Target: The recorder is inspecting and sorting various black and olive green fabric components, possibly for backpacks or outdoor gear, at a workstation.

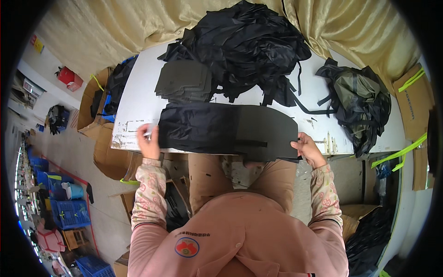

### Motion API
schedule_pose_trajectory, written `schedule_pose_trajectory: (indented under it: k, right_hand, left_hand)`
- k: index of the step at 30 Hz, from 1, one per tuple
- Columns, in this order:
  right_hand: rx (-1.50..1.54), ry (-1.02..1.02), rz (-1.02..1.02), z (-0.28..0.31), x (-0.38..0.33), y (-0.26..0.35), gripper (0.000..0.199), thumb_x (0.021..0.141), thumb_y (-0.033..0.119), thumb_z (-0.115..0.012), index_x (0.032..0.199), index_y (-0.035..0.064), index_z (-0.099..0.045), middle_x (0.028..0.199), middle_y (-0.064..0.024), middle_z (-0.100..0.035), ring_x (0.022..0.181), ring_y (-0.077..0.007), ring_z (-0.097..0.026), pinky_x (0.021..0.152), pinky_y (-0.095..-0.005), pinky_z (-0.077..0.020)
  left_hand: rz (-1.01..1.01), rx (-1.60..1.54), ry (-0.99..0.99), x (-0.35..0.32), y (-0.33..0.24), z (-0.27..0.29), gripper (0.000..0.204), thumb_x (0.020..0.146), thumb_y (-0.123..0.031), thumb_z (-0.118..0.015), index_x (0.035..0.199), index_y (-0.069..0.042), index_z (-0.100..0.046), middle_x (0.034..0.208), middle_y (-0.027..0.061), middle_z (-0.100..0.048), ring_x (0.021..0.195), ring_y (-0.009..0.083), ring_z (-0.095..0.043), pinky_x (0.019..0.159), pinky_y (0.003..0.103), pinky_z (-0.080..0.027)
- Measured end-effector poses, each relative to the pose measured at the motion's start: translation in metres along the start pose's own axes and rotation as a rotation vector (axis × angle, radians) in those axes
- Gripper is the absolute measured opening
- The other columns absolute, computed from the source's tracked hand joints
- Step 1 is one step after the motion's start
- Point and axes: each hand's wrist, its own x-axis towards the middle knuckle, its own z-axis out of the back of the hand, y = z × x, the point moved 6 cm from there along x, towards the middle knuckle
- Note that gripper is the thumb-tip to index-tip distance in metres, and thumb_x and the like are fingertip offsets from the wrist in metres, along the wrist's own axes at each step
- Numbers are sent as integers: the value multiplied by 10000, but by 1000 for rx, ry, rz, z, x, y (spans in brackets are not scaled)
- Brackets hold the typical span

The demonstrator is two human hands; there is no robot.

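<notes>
A long black fabric piece (198,127) lies across the near edge of the white table, with a smooth dark grey panel (272,127) forming its rounded right part. My right hand (310,150) pinches the panel's right end between thumb and fingers. At the left end of the fabric is my left hand (148,142), its fingers curled and its thumb against the fabric's edge. Something small and whitish shows between those fingers, too unclear to name. Just beyond the fabric sits a stack of dark grey panels (182,81).
A big heap of black fabric pieces (244,44) covers the back of the white table (138,101). On the right rests a smaller black and olive bundle (360,99). Cardboard boxes (410,104) flank the table, and blue crates (69,212) stand on the floor at left.
</notes>
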Motion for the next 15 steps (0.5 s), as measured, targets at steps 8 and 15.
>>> schedule_pose_trajectory:
  k: [8,15]
  right_hand:
    - [235,94,37,-9,-9,33,266,877,74,-628,1109,23,-510,915,-67,-656,714,-93,-636,594,-201,-518]
    - [204,162,94,-28,-13,43,299,860,60,-646,1116,18,-498,912,-79,-657,684,-98,-620,548,-190,-478]
  left_hand:
    - [1089,-1080,1375,-201,-124,-153,511,961,-402,-479,1269,6,-485,1230,127,-560,1151,236,-532,1005,387,-405]
    - [1423,-1470,741,-197,-145,-204,399,928,-185,-564,1268,-7,-458,1281,117,-518,1181,250,-514,1042,409,-397]
